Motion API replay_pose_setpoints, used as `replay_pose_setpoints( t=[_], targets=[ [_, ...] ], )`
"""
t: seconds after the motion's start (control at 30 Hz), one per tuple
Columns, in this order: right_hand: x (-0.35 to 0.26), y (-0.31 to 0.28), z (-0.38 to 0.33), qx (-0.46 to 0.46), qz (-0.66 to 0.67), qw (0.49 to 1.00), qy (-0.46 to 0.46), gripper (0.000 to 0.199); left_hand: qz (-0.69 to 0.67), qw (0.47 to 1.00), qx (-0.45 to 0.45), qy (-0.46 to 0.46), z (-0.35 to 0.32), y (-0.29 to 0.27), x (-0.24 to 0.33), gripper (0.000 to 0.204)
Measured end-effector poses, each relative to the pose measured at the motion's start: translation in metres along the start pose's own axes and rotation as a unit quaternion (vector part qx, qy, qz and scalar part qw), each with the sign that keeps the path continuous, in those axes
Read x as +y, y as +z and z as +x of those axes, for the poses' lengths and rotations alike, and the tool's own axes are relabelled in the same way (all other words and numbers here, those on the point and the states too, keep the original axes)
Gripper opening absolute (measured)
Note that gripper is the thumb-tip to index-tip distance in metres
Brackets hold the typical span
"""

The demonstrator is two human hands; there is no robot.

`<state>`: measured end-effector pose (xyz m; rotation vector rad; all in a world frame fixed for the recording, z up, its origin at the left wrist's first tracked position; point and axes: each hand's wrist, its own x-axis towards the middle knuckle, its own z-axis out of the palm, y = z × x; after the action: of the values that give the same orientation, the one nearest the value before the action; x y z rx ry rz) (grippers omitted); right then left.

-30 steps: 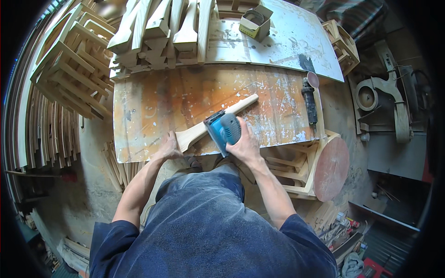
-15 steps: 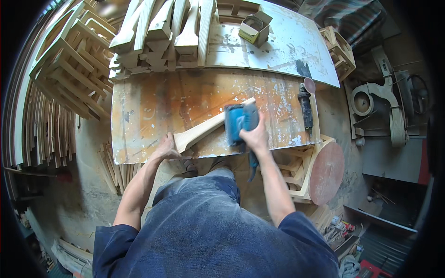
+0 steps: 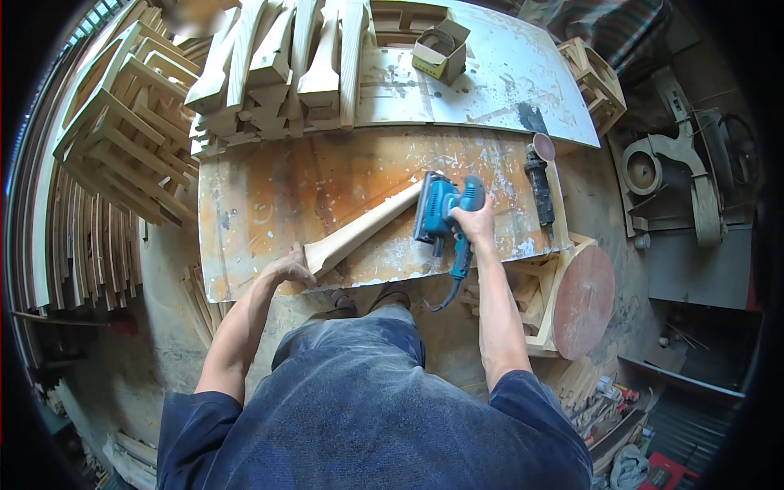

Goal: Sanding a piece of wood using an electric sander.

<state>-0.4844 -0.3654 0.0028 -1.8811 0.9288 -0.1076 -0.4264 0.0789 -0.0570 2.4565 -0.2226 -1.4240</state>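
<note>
While the left hand grips the wide end of a wooden leg, the right hand is wrapped around a blue power sander, which hides the leg's thin far end. The leg lies slanted on a paint-spotted board. A black disc sander lies to the right; piled wooden legs and a small open box sit beyond.

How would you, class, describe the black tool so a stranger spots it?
Find the paint-spattered orange tabletop. Near its right edge lies a long black tool, a round pinkish disc at its far end. Unlike the blue power tool in the right hand, it lies unheld.
</note>
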Motion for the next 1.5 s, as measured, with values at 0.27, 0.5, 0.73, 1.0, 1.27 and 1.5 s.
replay_pose_setpoints(
  t=[0.27, 0.5, 0.73, 1.0, 1.27, 1.5],
  targets=[
    [-0.031, 0.019, -0.015, 0.072, -0.118, 0.983, -0.118, 0.086, 0.013, 0.999, -0.037, 0.015, 0.013, -0.002, -0.011, 0.110],
    [-0.025, 0.069, -0.149, -0.144, -0.191, 0.948, -0.212, 0.091, 0.008, 0.996, -0.093, -0.018, 0.006, -0.021, 0.001, 0.106],
    [-0.020, 0.020, -0.023, 0.036, -0.198, 0.952, -0.229, 0.092, 0.025, 0.997, -0.058, -0.033, 0.005, 0.002, 0.005, 0.103],
    [-0.047, 0.014, 0.005, -0.047, -0.283, 0.942, -0.175, 0.092, 0.016, 0.907, 0.397, 0.139, 0.005, 0.105, -0.011, 0.079],
    [-0.076, 0.081, -0.146, -0.246, -0.312, 0.897, -0.196, 0.096, -0.051, 0.921, 0.350, 0.167, 0.010, 0.097, -0.023, 0.120],
    [-0.069, 0.021, -0.018, -0.057, -0.296, 0.941, -0.154, 0.091, -0.094, 0.961, 0.255, 0.052, -0.015, 0.073, 0.006, 0.118]
  ],
)
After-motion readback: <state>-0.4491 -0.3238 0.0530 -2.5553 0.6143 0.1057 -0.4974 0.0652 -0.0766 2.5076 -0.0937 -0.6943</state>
